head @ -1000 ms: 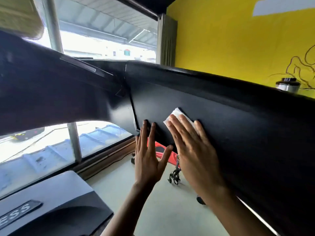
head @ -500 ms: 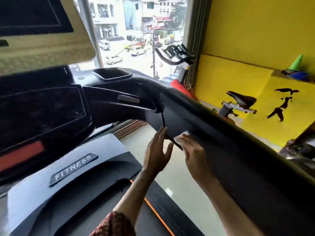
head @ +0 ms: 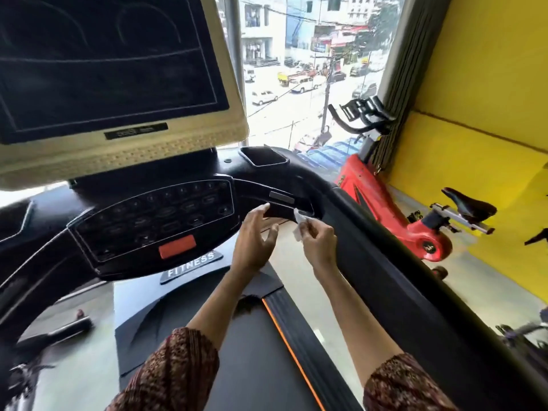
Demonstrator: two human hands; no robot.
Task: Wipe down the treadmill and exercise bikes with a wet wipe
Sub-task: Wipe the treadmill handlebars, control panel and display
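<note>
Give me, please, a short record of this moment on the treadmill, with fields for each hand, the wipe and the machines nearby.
Place: on a treadmill, facing its button panel
Right hand: pinches a crumpled wipe in its fingertips
Wipe position: close to the black side rail; contact unclear
Left hand: fingers relaxed, holds nothing, beside the wipe
Screen: dark, above the panel
Red button: at the panel's lower edge
Exercise bike: red, beyond the rail, by the yellow wall
</note>
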